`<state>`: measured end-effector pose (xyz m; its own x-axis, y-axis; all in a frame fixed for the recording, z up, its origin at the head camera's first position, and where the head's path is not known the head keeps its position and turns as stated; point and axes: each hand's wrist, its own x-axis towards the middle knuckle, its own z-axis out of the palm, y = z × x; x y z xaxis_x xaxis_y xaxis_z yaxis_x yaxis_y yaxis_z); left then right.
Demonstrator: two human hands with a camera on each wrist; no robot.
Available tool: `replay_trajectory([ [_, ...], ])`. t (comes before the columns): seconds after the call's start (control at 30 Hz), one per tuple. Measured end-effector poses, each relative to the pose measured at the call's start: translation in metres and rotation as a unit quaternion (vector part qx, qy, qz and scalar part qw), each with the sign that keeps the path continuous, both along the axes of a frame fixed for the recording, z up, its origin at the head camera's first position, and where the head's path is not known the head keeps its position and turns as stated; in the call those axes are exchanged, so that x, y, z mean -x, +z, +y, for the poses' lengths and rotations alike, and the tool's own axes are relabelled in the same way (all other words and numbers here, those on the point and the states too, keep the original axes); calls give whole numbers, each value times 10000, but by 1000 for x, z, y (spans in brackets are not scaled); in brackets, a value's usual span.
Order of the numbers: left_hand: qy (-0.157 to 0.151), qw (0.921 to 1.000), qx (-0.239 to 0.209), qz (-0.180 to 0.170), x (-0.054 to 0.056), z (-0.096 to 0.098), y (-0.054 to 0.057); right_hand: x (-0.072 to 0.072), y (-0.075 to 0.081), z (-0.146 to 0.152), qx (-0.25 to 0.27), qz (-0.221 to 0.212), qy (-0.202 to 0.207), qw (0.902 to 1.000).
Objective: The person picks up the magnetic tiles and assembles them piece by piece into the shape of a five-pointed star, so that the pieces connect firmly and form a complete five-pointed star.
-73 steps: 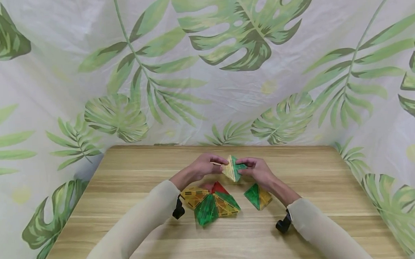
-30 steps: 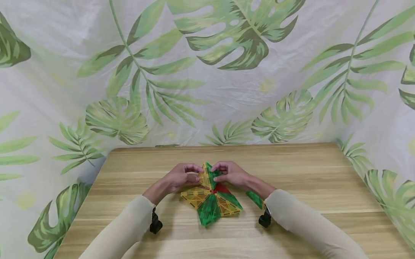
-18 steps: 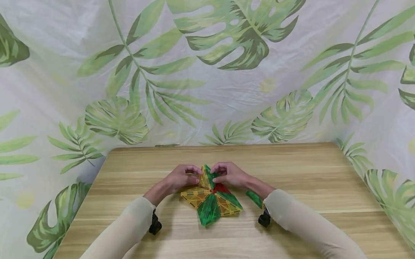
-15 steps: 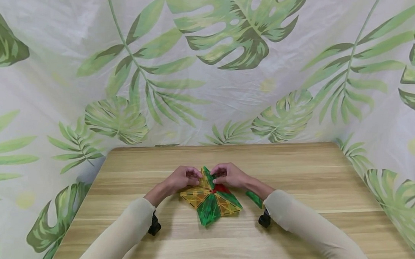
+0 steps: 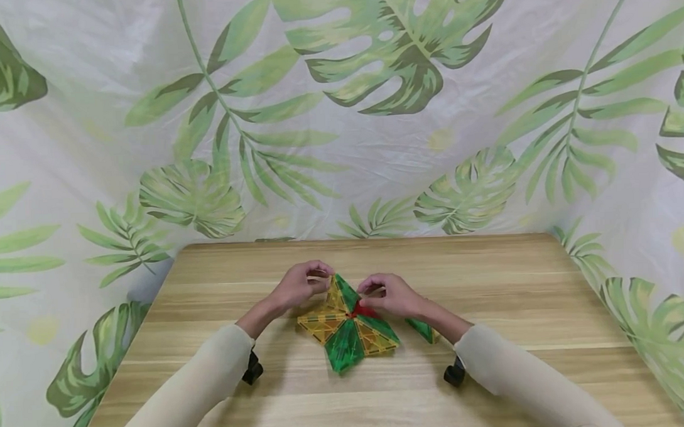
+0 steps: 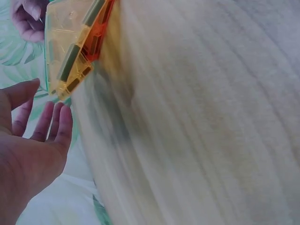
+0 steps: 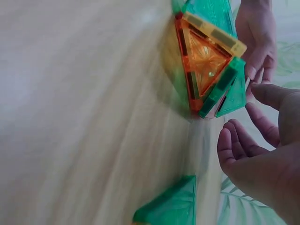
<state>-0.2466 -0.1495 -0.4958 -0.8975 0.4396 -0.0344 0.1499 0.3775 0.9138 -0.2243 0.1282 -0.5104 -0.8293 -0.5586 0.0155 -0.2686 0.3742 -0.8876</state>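
A star-like build of translucent magnetic tiles (image 5: 344, 351) lies on the table, with yellow and green points around a red middle (image 5: 367, 310). Its back point pairs a yellow triangle (image 5: 335, 296) with a green triangle (image 5: 346, 290). My left hand (image 5: 302, 284) has its fingertips right at that back tip; in the left wrist view its fingers (image 6: 66, 124) are spread from the thumb. On the other side, my right hand (image 5: 392, 294) hovers over the red tile, thumb and fingers parted with nothing between them in the right wrist view.
A separate green-and-yellow tile piece (image 5: 421, 329) lies right of the star, partly behind my right forearm. The wooden table (image 5: 491, 265) ends at a leaf-patterned cloth (image 5: 386, 174) at the back and sides. Each wrist carries a black camera (image 5: 454, 373).
Both hands brought the yellow-green pair from the back to the star and lowered it there. Since then the fingers have loosened; my right hand has drawn off rightward, my left slightly backward.
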Motion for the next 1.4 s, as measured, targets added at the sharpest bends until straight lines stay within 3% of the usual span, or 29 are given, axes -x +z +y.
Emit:
replay_trajectory([
  [0.2, -524, 9971, 216, 506, 3, 7, 3, -31, 7, 13, -448, 725, 64, 9963],
  [0.33, -835, 9907, 592, 892, 3, 12, 6, -50, 8, 14, -856, 1460, 48, 9856],
  [0.47, -1031, 9842, 951, 1078, 1, 15, 6, -62, 9, 14, -1113, 1911, 18, 9752],
  [0.6, -1102, 9799, 1120, 1226, -1, 14, 5, -67, 9, 14, -1227, 2066, 27, 9707],
  [0.8, -1169, 9742, 1158, 1548, -5, 7, 2, -63, 9, 17, -1288, 2070, 140, 9697],
  [1.1, -1217, 9607, 1399, 2068, -12, -9, -2, -43, 10, 22, -1437, 2408, 222, 9596],
  [1.2, -1226, 9577, 1508, 2120, -14, -13, -2, -33, 11, 23, -1423, 2396, 248, 9601],
  [1.4, -1230, 9597, 1554, 1994, -20, -15, 1, -17, 13, 23, -1399, 2293, 168, 9631],
])
